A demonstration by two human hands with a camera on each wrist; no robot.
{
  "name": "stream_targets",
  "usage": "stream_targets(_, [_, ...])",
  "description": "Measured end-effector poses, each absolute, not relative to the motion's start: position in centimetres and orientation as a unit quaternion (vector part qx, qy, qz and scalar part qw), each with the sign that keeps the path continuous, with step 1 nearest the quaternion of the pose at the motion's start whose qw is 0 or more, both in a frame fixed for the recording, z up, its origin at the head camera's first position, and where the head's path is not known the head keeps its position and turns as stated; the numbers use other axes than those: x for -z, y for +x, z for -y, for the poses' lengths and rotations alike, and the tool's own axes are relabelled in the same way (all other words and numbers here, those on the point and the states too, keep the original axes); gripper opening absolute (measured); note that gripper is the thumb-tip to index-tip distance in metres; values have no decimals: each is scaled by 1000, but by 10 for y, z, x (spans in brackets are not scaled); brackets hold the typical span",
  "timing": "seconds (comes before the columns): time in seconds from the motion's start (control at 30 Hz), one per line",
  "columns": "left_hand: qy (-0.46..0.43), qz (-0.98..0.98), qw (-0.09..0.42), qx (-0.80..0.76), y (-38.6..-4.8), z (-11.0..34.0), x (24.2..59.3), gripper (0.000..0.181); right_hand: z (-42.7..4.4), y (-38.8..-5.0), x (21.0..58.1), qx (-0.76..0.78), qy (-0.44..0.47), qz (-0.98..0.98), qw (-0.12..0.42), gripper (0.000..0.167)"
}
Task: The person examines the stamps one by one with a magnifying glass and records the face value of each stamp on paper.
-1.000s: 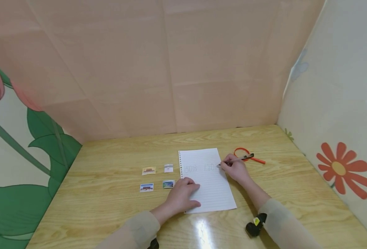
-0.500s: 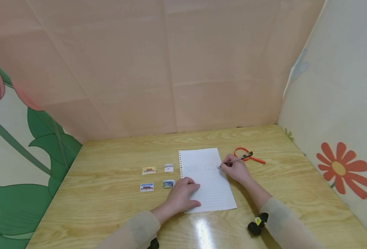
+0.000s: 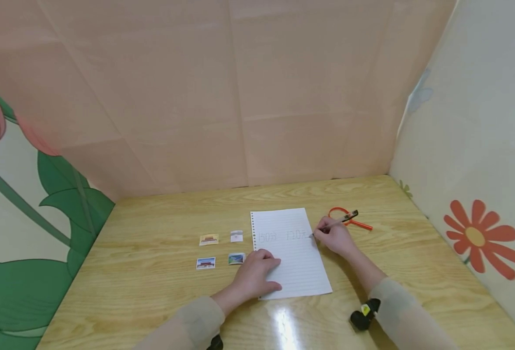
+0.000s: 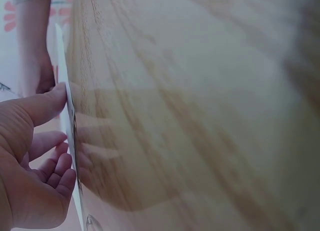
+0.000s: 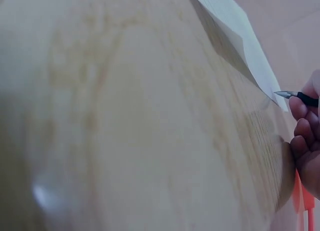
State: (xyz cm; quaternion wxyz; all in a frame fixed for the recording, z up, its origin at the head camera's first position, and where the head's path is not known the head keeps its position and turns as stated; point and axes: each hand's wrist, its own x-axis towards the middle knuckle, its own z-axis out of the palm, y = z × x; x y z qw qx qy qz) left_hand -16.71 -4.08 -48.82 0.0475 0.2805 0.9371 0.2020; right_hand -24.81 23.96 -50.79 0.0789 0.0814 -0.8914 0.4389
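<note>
A lined white sheet (image 3: 290, 272) with holes down its left edge lies on the table, with faint writing that looks like "150" and "120" across its upper half. The left hand (image 3: 254, 276) rests on its lower left part, fingers relaxed; in the left wrist view the left hand (image 4: 35, 156) has its fingertips at the sheet (image 4: 70, 111). Pinched in the right hand (image 3: 334, 238) is a pen (image 3: 342, 219), its tip near the sheet's right edge. The right wrist view shows the pen tip (image 5: 285, 94) at the paper (image 5: 250, 51), beside the curled right hand (image 5: 307, 136).
Left of the sheet lie several small picture cards, among them a yellow one (image 3: 209, 239), a pale one (image 3: 236, 236), a blue one (image 3: 206, 263) and a green one (image 3: 235, 258). Behind the right hand lies a red-handled round-framed object (image 3: 362, 226). Walls border the table.
The right hand and pen have shifted slightly right along the line of writing, and another mark shows after "120". The left hand and the sheet have stayed where they were.
</note>
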Motion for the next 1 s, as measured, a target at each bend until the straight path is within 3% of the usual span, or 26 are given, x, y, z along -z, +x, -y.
stream_targets(0.37, [280,-938,49,-199,-166,41,486,59,-240,-249,505,-444,93,887,88,5])
stream_targets(1.0, [280,-938,48,-196,-167,40,486,59,-260,-241,459,-461,170,871,7,10])
